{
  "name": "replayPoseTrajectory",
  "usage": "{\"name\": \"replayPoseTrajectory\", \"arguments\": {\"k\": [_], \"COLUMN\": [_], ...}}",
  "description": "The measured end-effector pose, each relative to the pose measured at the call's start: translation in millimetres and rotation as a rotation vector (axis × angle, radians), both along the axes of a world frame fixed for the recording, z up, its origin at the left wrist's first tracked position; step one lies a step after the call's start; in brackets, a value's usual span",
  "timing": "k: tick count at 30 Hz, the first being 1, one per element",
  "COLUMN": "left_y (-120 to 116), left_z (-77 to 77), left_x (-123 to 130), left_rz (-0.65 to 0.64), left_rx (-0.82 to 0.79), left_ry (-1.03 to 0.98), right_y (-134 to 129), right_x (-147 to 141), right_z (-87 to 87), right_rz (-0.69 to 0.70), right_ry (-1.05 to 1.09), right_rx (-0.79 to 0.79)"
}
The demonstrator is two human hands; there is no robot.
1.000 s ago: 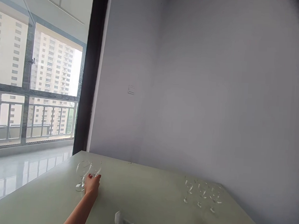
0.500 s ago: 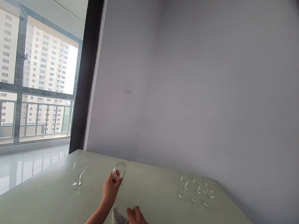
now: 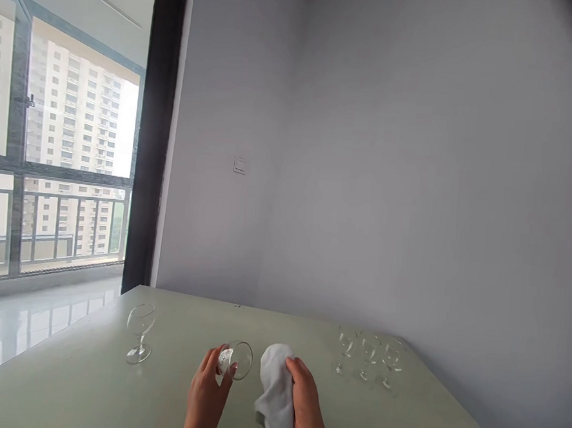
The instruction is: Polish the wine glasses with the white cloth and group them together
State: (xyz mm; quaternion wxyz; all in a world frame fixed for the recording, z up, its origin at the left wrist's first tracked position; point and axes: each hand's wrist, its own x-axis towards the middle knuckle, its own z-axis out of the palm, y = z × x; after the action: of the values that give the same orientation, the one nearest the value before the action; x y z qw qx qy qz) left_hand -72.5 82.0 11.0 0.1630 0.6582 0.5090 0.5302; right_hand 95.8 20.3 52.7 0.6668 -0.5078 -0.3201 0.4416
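My left hand [image 3: 209,380] grips a clear stemmed glass [image 3: 243,360] that is tipped on its side, its rim facing right. The fingers wrap the glass near the bowl's lower part, and they hide its stem and foot. In my right hand [image 3: 305,399] is a white cloth [image 3: 275,384], pinched between thumb and fingers and hanging down. A small gap separates the cloth from the glass's rim. Both hands are above the pale green table [image 3: 187,321].
One stemmed glass [image 3: 140,334] stands upright at the table's left. Three more glasses, including a near one [image 3: 391,356], stand in a row at the right, close to the grey wall [image 3: 389,181]. A glazed balcony door [image 3: 75,182] lies beyond the left edge.
My left hand has lowered and tilted the glass over to the right. My right hand has lifted the cloth up from the lower edge to beside the glass. The view has shifted slightly right.
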Motion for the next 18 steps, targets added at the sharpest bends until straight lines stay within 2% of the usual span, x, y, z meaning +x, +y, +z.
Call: {"name": "replayPoseTrajectory", "arguments": {"k": [3,7,10,13,16,18], "left_y": [-0.2,0.1,0.1,0.1,-0.9,-2.4], "left_z": [-7.5,-11.2,-11.0,-9.9,-8.9,-8.7], "left_x": [2.1,3.3,1.6,-2.5,-6.0,-7.2], "left_rz": [0.013,-0.002,-0.030,-0.062,-0.124,-0.170], "left_rx": [0.092,0.087,0.046,0.039,0.124,0.196], "left_ry": [0.144,0.204,0.200,0.208,0.275,0.349], "right_y": [-2.6,-4.9,-11.3,-20.8,-27.2,-27.0], "right_x": [-3.8,-22.5,-37.4,-44.6,-41.5,-35.9], "right_z": [11.5,11.8,13.8,24.6,35.1,34.8], "right_rz": [-0.040,-0.026,0.126,0.295,0.437,0.470], "right_ry": [-0.104,-0.445,-0.661,-0.821,-0.925,-1.005], "right_rx": [0.056,0.166,0.229,0.225,0.123,0.094]}}
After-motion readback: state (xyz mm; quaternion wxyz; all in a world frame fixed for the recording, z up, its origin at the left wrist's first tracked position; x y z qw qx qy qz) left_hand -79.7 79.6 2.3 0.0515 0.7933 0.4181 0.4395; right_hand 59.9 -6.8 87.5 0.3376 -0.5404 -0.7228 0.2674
